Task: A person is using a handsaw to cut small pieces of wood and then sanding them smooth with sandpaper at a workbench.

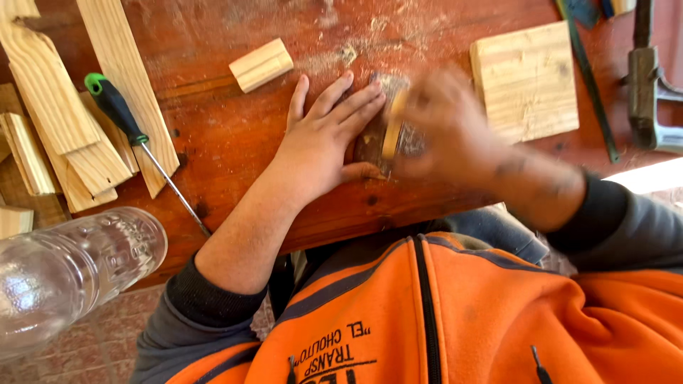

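Sandpaper (370, 139), a dark worn sheet, lies on the reddish wooden table (235, 135) right in front of the person's chest, and both hands meet on it. Left hand (324, 139) lies flat, palm down, fingers spread and stretched forward, its fingertips resting on the near edge of the sheet and pinning it to the table. Right hand (445, 128) is blurred; it is closed around a small pale wood piece (392, 124) that stands on edge on the sheet, just beside the left fingertips, though how each finger sits cannot be told through the blur. Pale sawdust (341, 53) is scattered on the table just beyond both hands.

Only 1 container shows: a clear plastic bottle (67, 274) lying on its side well to the left of the left forearm, hanging past the table edge; it looks hollow and see-through, and whether anything is in it cannot be told.

Just beyond the left fingertips sits a small grooved wood block (261, 65). Further left lies a screwdriver (135, 135) with a green and black handle, its shaft pointing back toward the left forearm, resting partly on a heap of pale wood strips (71, 135). Beyond the right hand, close to its knuckles, lies a square pine board (526, 80). Further right are a thin dark blade (589, 82) and a grey metal tool (651, 96) near the table's far right end. Nothing lies between the 2 hands except the sheet and the wood piece
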